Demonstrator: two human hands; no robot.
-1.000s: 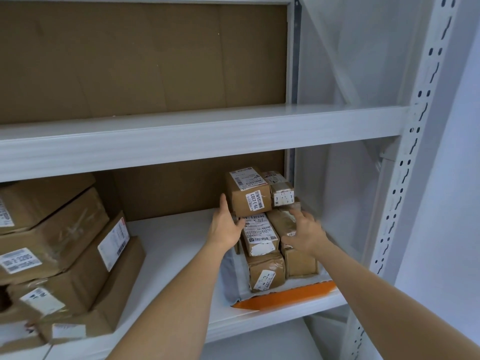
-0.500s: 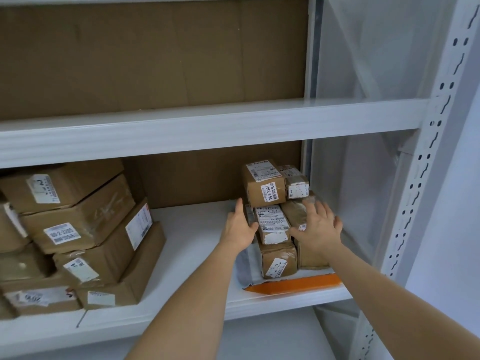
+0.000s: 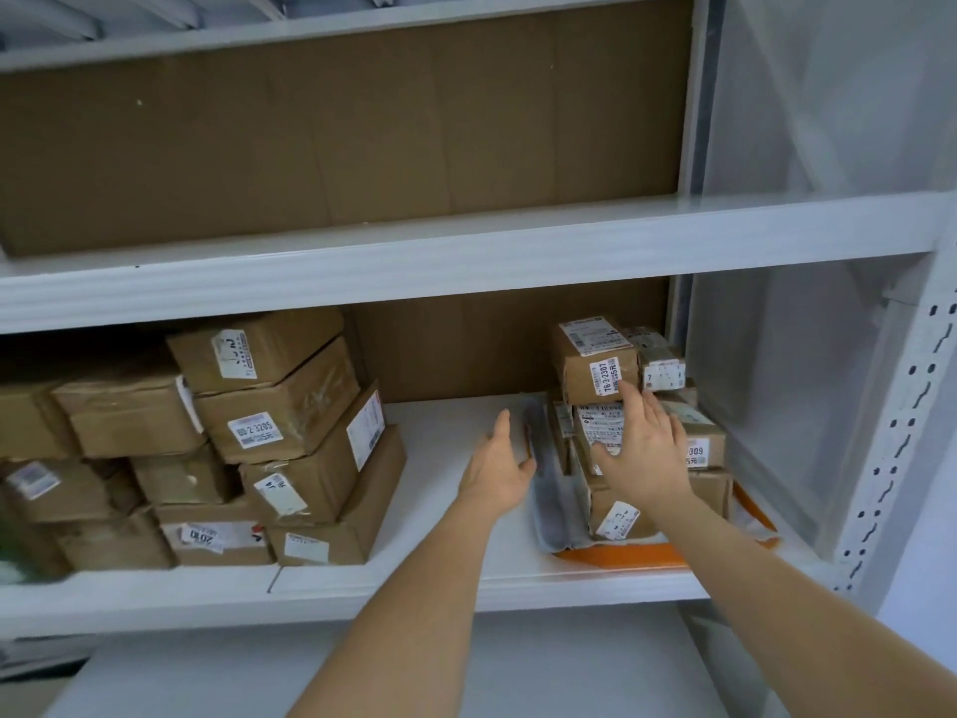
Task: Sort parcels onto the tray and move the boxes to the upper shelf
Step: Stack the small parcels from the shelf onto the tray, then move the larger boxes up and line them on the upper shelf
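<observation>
Several small labelled cardboard parcels (image 3: 595, 365) are stacked on an orange tray (image 3: 621, 554) at the right end of the middle shelf. A grey poly mailer (image 3: 551, 502) lies along the stack's left side. My left hand (image 3: 497, 466) hovers open just left of the mailer, holding nothing. With its fingers spread, my right hand (image 3: 644, 448) is in front of the stack, its fingertips at the top box's label. The upper shelf (image 3: 466, 251) above is bare white metal with a cardboard back panel.
A pile of larger cardboard boxes (image 3: 269, 427) fills the left half of the middle shelf (image 3: 440, 510). A perforated white upright (image 3: 901, 432) and translucent sheeting close the right side. A lower shelf surface (image 3: 310, 671) shows below.
Both hands let go of the stack's sides. My left hand drew back to the left. My right hand moved from the stack's right side to its front, fingers spread. The camera tilted and shifted left.
</observation>
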